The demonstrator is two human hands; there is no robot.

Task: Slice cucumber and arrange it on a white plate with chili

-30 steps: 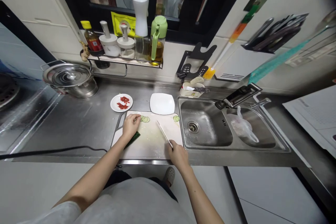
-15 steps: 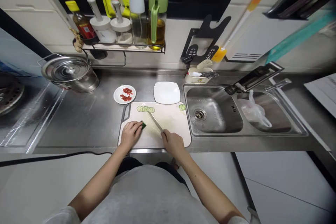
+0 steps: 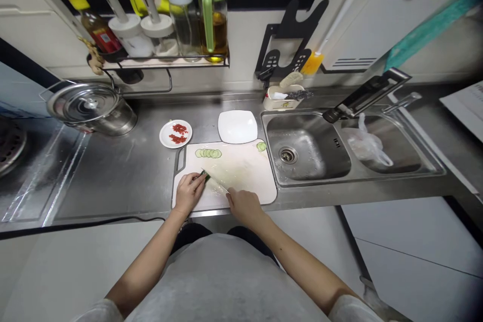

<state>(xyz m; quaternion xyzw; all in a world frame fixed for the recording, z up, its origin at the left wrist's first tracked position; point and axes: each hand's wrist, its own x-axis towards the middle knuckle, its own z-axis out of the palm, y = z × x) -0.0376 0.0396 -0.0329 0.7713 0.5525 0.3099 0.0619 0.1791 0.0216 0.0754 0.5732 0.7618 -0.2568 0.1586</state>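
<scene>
My left hand (image 3: 189,191) is closed over a dark green piece of cucumber (image 3: 205,175) on the white cutting board (image 3: 245,188); most of the piece is hidden under the fingers. In my right hand (image 3: 243,205) is the handle of a knife (image 3: 218,181), its blade pointing up and left with the tip at the cucumber. A row of overlapping cucumber slices (image 3: 209,153) lies near the board's far left. A few more slices (image 3: 261,146) sit at its far right corner.
Behind the board stand a white square plate (image 3: 237,127) and a small plate with chopped red pieces (image 3: 166,137). A double sink (image 3: 309,153) adjoins on the right, a plastic bag (image 3: 368,147) in its far basin. A lidded steel pot (image 3: 123,118) stands left, below a condiment rack (image 3: 162,65).
The knife has moved from the row of slices back toward me, to the cucumber in my left hand. My right hand has shifted slightly left. The camera view has tilted down.
</scene>
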